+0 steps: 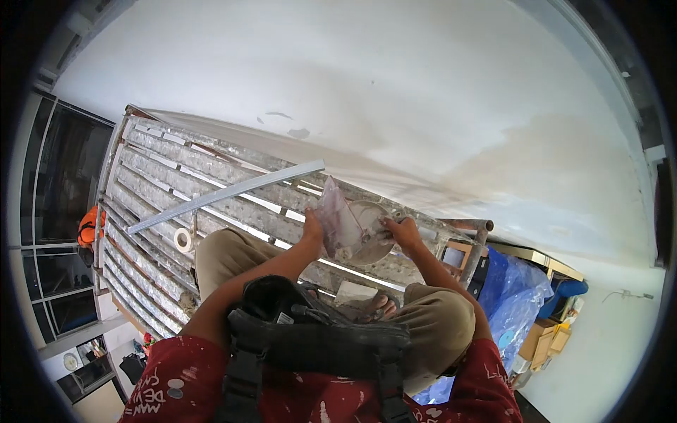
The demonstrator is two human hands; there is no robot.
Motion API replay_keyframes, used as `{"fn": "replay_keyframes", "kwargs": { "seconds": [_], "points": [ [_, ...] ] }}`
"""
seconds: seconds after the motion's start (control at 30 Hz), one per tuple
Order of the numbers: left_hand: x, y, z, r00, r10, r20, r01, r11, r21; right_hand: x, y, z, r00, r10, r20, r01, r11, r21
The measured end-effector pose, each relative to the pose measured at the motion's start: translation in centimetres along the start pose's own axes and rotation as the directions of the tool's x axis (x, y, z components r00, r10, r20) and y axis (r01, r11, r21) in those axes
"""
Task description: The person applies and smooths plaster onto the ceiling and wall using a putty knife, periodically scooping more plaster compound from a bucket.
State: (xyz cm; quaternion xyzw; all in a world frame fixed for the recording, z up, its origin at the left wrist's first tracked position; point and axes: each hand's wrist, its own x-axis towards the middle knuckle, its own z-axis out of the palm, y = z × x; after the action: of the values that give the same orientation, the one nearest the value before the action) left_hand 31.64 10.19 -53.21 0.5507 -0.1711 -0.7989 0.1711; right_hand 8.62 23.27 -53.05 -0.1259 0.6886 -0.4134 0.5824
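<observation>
Closest to me are my red shirt [190, 374], with white paint spots and letters on it, and the black bag [317, 338] strapped on my front. Past it my legs are bent in tan pants [437, 317], and my toes [386, 307] peek out between my knees. Just past my toes, I have a round pan [377, 247] and a see-through plastic bag [336, 218] up in front of me. My left hand [312, 226] is closed on the left side of the plastic bag, which has a pointy top and covers the left part of the pan. My right hand [400, 233] is almost shut, with its fingers pinching at the right edge of the pan. Under me are long gray boards [159, 169] with gaps between them. Near my left knee there is a roll of tape [183, 240], and past it a long metal bar [233, 195] lies tilted across the boards. To the right, beyond the boards, I see a shiny blue sheet [504, 289] and some brown boxes [539, 338]. Far to the left are something orange [88, 227] and dark windows [70, 169]. Ahead is a big white wall [352, 84] with brownish patches.
</observation>
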Motion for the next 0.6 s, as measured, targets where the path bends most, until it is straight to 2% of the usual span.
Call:
{"fn": "replay_keyframes", "kwargs": {
  "seconds": [0.03, 0.13, 0.23, 0.33, 0.47, 0.57, 0.6],
  "points": [
    [0.0, 0.2, 0.0, 1.0, 0.013, -0.008, -0.013, 1.0, -0.005, 0.0, 0.1, -0.1, 1.0, 0.001, -0.013, -0.002, 1.0, -0.023],
    [-0.4, 1.4, -0.4, 0.979, 0.139, -0.151, -0.134, 0.99, 0.039, -1.6, -0.7, -0.9, 0.998, 0.006, 0.055, -0.016, 0.985, 0.175],
    [-2.6, 3.6, 0.5, 0.94, 0.185, -0.286, -0.164, 0.982, 0.095, -2.6, -0.8, -2.0, 0.995, -0.058, 0.078, 0.036, 0.963, 0.266],
    [-6.3, 5.5, 2.1, 0.89, 0.345, -0.297, -0.331, 0.938, 0.098, -3.2, -0.1, -3.9, 0.992, -0.109, 0.059, 0.076, 0.912, 0.402],
    [-5.2, 6.1, 1.6, 0.855, 0.366, -0.366, -0.4, 0.916, -0.018, -4.6, -0.4, -6.7, 0.966, -0.247, 0.07, 0.146, 0.752, 0.643],
    [-6.2, 6.4, 2.3, 0.885, 0.343, -0.316, -0.37, 0.929, -0.027, -6.9, -2.9, -6.6, 0.947, -0.321, 0.029, 0.188, 0.622, 0.76],
    [-6.8, 6.4, 2.7, 0.902, 0.327, -0.281, -0.345, 0.938, -0.018, -7.6, -3.6, -6.5, 0.915, -0.397, 0.076, 0.183, 0.574, 0.798]
  ]
}}
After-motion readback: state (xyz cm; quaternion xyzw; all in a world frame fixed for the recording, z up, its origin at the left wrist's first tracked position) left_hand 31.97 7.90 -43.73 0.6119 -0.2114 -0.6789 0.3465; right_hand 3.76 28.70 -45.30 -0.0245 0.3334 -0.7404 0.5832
